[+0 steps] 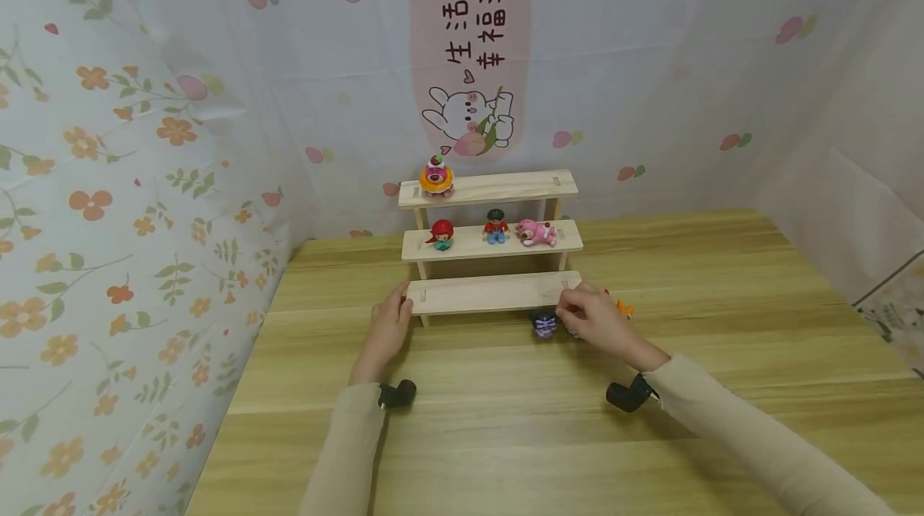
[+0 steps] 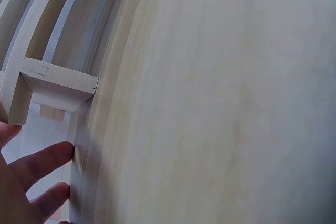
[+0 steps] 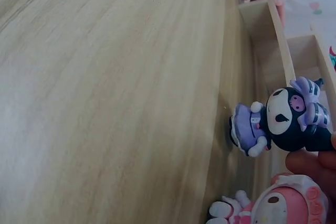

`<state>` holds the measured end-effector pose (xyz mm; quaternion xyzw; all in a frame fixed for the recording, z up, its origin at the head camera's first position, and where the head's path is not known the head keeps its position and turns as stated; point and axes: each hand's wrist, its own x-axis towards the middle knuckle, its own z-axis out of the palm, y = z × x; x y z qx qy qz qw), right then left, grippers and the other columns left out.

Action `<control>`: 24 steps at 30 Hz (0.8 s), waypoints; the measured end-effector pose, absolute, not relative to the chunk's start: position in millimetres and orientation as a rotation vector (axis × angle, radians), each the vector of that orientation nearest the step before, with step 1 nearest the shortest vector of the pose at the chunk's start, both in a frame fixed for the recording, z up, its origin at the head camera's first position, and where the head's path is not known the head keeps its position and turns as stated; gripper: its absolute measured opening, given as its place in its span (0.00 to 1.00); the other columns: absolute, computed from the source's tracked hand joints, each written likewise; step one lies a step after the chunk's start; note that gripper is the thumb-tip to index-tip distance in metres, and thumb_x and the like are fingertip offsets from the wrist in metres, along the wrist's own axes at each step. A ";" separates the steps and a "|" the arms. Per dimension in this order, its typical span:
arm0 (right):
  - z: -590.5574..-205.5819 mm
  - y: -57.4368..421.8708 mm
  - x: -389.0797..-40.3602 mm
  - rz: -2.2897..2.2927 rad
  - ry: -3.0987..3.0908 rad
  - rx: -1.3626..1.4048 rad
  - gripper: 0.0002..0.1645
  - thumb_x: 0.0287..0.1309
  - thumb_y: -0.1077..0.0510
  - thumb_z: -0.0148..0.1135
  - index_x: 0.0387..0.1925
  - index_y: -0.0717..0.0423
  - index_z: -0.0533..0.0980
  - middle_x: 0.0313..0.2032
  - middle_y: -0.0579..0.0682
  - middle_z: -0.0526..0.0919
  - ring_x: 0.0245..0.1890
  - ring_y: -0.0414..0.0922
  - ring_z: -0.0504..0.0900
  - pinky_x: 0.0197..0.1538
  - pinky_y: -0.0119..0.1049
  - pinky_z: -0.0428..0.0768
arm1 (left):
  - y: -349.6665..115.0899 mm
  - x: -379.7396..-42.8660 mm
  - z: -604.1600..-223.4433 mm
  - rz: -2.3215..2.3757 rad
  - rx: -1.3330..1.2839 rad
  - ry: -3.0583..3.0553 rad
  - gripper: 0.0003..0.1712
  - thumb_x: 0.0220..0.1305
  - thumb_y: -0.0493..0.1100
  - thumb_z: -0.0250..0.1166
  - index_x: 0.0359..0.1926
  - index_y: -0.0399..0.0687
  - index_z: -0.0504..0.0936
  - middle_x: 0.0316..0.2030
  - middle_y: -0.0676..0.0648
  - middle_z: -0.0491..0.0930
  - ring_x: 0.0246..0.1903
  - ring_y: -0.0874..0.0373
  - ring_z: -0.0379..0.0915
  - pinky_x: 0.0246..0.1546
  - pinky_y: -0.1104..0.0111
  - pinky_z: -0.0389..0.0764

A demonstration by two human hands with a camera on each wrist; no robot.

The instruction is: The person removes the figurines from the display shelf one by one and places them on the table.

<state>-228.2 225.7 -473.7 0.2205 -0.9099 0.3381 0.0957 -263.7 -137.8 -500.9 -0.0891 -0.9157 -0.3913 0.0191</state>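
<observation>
My left hand (image 1: 388,323) rests at the left end of the lowest board of a wooden tiered shelf (image 1: 491,293). In the left wrist view, extended, spread fingers (image 2: 44,163) reach down to the tabletop beside the board's end. Just in front of the shelf's right end, my right hand (image 1: 595,319) pinches the black ear of a small black-and-purple toy figure (image 3: 283,114) with a striped bow. Next to it is a pink-and-white hooded figure (image 3: 289,208), mostly hidden by my hand in the head view.
On the middle board sit a red-haired figure (image 1: 442,235), a black-haired figure (image 1: 495,227) and a pink bear (image 1: 536,233). A bear with an orange ring (image 1: 436,177) stands on top. Something orange (image 1: 625,309) lies behind my right hand. Printed cloth (image 1: 650,99) hangs behind.
</observation>
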 end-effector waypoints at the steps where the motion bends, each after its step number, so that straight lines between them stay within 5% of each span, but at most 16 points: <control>1: -473.9 225.3 -227.8 1.006 -2.694 0.652 0.09 0.59 0.64 0.62 0.24 0.50 0.76 0.25 0.43 0.73 0.29 0.38 0.67 0.31 0.30 0.69 | -137.8 -263.6 -501.0 -1.214 -0.278 -2.840 0.27 0.76 0.43 0.43 0.71 0.40 0.57 0.63 0.31 0.67 0.63 0.35 0.58 0.64 0.45 0.56; 8: -473.4 223.7 -228.0 0.992 -2.677 0.669 0.09 0.59 0.65 0.62 0.25 0.52 0.77 0.25 0.42 0.73 0.30 0.38 0.65 0.33 0.32 0.68 | -138.2 -262.5 -501.5 -1.222 -0.280 -2.832 0.27 0.76 0.43 0.43 0.71 0.39 0.57 0.64 0.32 0.66 0.63 0.35 0.58 0.64 0.45 0.56; 14: -475.2 222.9 -231.1 0.825 -2.544 0.772 0.09 0.51 0.69 0.66 0.23 0.54 0.76 0.25 0.43 0.75 0.29 0.40 0.65 0.45 0.47 0.73 | -137.7 -262.9 -501.1 -1.221 -0.289 -2.820 0.27 0.76 0.43 0.43 0.71 0.39 0.57 0.65 0.32 0.65 0.64 0.36 0.58 0.65 0.46 0.55; 24: -471.4 225.0 -232.8 0.574 -2.540 0.759 0.10 0.44 0.66 0.68 0.18 0.54 0.74 0.27 0.48 0.75 0.29 0.43 0.64 0.33 0.35 0.64 | -137.5 -262.7 -501.7 -1.175 -0.333 -2.800 0.26 0.76 0.41 0.43 0.70 0.36 0.58 0.62 0.30 0.68 0.62 0.36 0.62 0.65 0.46 0.54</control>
